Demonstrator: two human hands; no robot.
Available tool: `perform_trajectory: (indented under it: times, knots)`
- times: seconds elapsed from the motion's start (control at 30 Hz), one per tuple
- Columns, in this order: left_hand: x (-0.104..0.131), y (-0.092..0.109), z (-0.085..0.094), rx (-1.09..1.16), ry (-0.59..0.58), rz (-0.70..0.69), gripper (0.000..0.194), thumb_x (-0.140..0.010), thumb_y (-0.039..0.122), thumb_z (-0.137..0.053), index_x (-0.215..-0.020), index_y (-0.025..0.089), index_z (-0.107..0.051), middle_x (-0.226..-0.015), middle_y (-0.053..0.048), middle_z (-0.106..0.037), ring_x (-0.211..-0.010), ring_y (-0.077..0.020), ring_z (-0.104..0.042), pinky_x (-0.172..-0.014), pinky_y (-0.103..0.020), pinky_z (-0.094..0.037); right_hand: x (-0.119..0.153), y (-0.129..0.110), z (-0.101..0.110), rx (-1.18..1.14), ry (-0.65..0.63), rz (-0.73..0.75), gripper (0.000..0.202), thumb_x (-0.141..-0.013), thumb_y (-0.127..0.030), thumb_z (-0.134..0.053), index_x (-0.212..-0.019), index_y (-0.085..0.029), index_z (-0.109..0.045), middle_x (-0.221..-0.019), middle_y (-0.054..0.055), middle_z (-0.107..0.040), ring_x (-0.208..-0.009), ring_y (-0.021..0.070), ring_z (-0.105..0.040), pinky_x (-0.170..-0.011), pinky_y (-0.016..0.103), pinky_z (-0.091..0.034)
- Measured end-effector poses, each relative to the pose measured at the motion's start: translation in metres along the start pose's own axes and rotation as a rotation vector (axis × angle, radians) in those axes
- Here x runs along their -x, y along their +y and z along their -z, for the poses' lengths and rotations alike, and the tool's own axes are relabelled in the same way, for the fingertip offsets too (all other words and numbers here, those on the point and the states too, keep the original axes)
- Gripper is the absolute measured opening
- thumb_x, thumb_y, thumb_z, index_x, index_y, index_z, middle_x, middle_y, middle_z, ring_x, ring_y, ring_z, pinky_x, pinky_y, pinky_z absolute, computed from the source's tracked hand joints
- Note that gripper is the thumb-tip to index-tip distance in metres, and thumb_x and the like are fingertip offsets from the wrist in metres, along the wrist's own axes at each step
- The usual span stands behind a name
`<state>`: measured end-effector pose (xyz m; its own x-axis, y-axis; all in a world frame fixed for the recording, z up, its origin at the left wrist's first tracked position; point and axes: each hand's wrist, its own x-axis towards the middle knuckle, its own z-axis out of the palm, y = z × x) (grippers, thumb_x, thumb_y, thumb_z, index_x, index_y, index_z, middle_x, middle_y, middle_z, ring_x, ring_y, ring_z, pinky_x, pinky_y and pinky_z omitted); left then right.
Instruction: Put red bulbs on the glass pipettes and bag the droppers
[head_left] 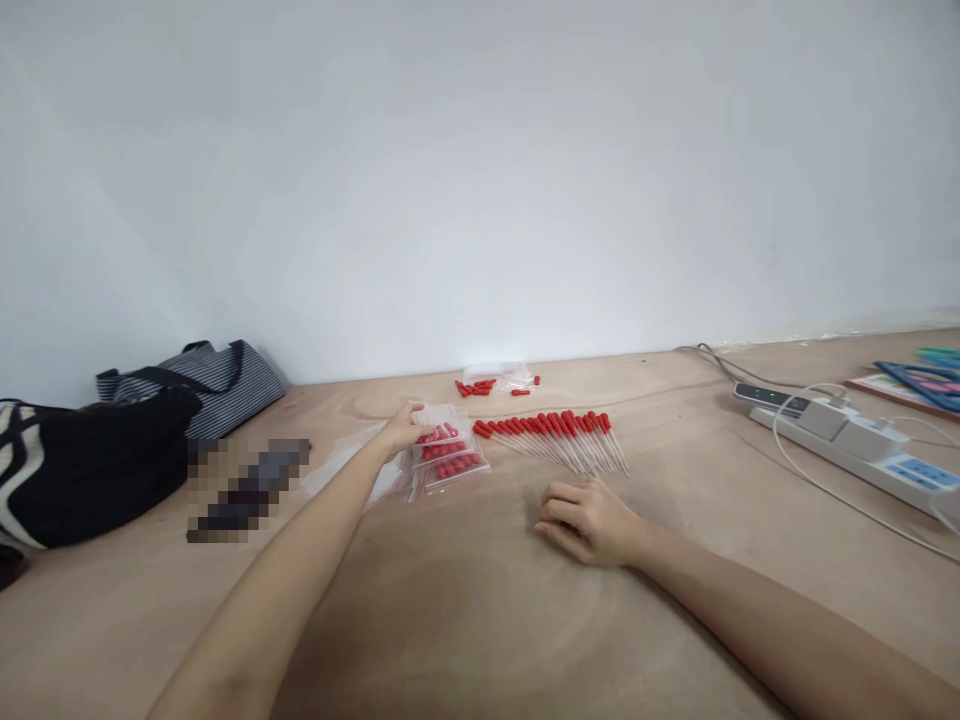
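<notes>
My left hand point(403, 430) reaches to the clear bags with red pieces point(450, 452), its fingers at their upper left edge; whether it grips one is too small to tell. Flat clear bags point(337, 462) lie under and left of that wrist. A row of red-tipped sticks point(555, 428) lies right of the filled bags, red ends toward the wall. My right hand point(585, 520) rests on the table just in front of the sticks, fingers curled, with nothing visible in it. Loose red pieces point(476, 387) lie farther back, beside a clear bag point(514, 375).
On the left are a black bag point(112, 470), a striped bag point(232, 390) and a blurred dark object point(255, 490). A white power strip point(862, 455) with cables is on the right. Beyond it, a blue-framed item point(919, 385) lies at the edge. A wall stands behind the table.
</notes>
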<state>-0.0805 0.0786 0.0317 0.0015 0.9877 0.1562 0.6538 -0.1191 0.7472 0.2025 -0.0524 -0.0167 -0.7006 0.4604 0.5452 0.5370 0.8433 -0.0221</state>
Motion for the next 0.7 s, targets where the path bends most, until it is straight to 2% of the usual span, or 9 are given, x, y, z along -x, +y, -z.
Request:
perform_trajectory:
  times: [0.1,0.2,0.3,0.37,0.43,0.57,0.7]
  knots:
    - [-0.004,-0.004,0.01,-0.133,0.074,-0.054,0.047,-0.057,0.022,-0.068,-0.1,0.011,-0.051,-0.088,-0.009,-0.059,-0.094,-0.0275,-0.054,-0.081,-0.039,-0.043,0.0,0.0,0.0,-0.002,-0.009,0.0,0.022,-0.085,-0.028,-0.041,-0.073,-0.017,-0.056,-0.07,0.001,-0.056,-0.059,0.0087,-0.049,-0.051,0.022,-0.031]
    - [0.012,-0.012,0.033,-0.237,0.14,-0.134,0.037,-0.066,0.032,-0.06,-0.097,0.014,-0.053,-0.107,-0.011,-0.054,-0.112,-0.0294,-0.041,-0.096,-0.042,-0.029,0.0,0.001,0.0,0.0,-0.017,-0.006,0.023,-0.085,-0.029,-0.041,-0.072,-0.017,-0.056,-0.07,0.001,-0.055,-0.059,0.0086,-0.048,-0.051,0.022,-0.031]
    - [0.047,-0.031,0.06,-0.312,0.057,-0.23,0.031,-0.072,0.039,-0.052,-0.094,0.018,-0.056,-0.108,-0.007,-0.057,-0.107,-0.0246,-0.048,-0.097,-0.037,-0.031,0.0,0.0,0.0,0.002,-0.029,-0.017,0.023,-0.085,-0.029,-0.041,-0.072,-0.017,-0.056,-0.07,0.001,-0.055,-0.058,0.0085,-0.048,-0.051,0.022,-0.029]
    - [0.076,-0.048,0.075,-0.508,0.004,-0.342,0.041,-0.076,0.047,-0.045,-0.102,0.018,-0.055,-0.115,-0.008,-0.055,-0.109,-0.0251,-0.048,-0.096,-0.039,-0.033,-0.001,0.0,-0.001,0.0,-0.039,-0.031,0.023,-0.085,-0.029,-0.041,-0.072,-0.017,-0.056,-0.07,0.001,-0.056,-0.058,0.0086,-0.048,-0.05,0.022,-0.029]
    - [0.106,-0.063,0.085,-0.624,-0.037,-0.329,0.047,-0.077,0.051,-0.042,-0.109,0.019,-0.052,-0.121,-0.008,-0.053,-0.112,-0.0253,-0.046,-0.096,-0.039,-0.034,-0.001,0.0,-0.001,-0.009,-0.046,-0.043,0.022,-0.084,-0.029,-0.042,-0.073,-0.017,-0.056,-0.07,0.001,-0.056,-0.059,0.0088,-0.048,-0.05,0.022,-0.028]
    - [0.157,-0.081,0.089,-0.732,-0.07,-0.299,0.048,-0.081,0.052,-0.037,-0.115,0.022,-0.052,-0.123,-0.005,-0.052,-0.112,-0.0247,-0.048,-0.096,-0.04,-0.036,-0.002,0.001,-0.001,-0.017,-0.047,-0.055,0.02,-0.084,-0.028,-0.043,-0.073,-0.018,-0.056,-0.07,0.001,-0.056,-0.059,0.009,-0.049,-0.05,0.022,-0.027]
    - [0.199,-0.074,0.074,-0.818,-0.054,-0.313,0.053,-0.078,0.056,-0.039,-0.116,0.022,-0.053,-0.119,-0.006,-0.056,-0.109,-0.0275,-0.05,-0.096,-0.043,-0.036,-0.002,0.001,-0.002,-0.006,-0.059,-0.065,0.021,-0.083,-0.029,-0.042,-0.072,-0.018,-0.056,-0.071,0.001,-0.056,-0.059,0.0091,-0.048,-0.05,0.023,-0.027]
